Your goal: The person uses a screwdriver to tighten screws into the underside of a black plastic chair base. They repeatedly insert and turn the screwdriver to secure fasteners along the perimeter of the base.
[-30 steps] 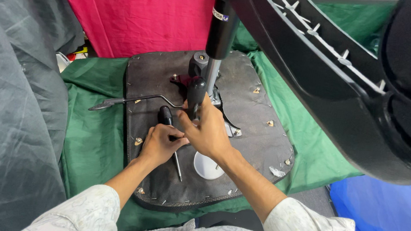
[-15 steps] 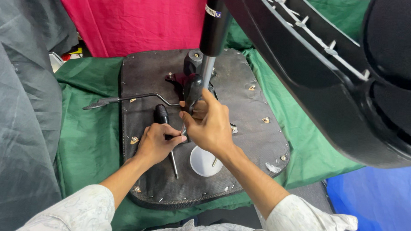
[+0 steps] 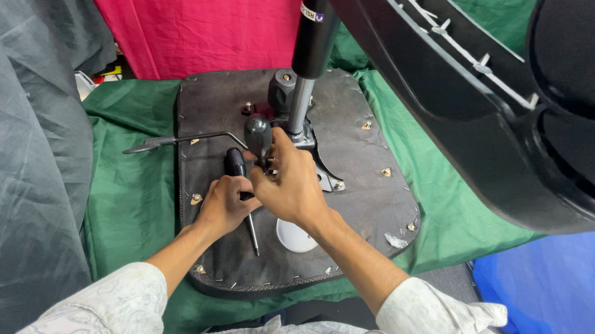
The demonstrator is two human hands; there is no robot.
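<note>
both hands are low at the centre of the frame, on the upturned chair seat base, a dark fabric-covered board lying on green cloth. the right hand is wrapped around the lower part of a black-handled tool, its rounded knob standing up above the knuckles; fingers pressed together on it. the left hand sits just left of it, curled around the neck of a screwdriver whose black grip pokes up and whose shaft runs down toward lower centre. by the look of it, this is fastener work right beside the metal mechanism plate at the foot of the gas lift cylinder. the next move, i'd judge, calls for a steady downward press and a tip held square.

count: two hands, two black-handled tools, one gas cylinder, one bent lever rod reaching to centre left, one white round patch below the wrists, several brass fittings around the board; exact number unclear. the black chair base fills the upper right.
</note>
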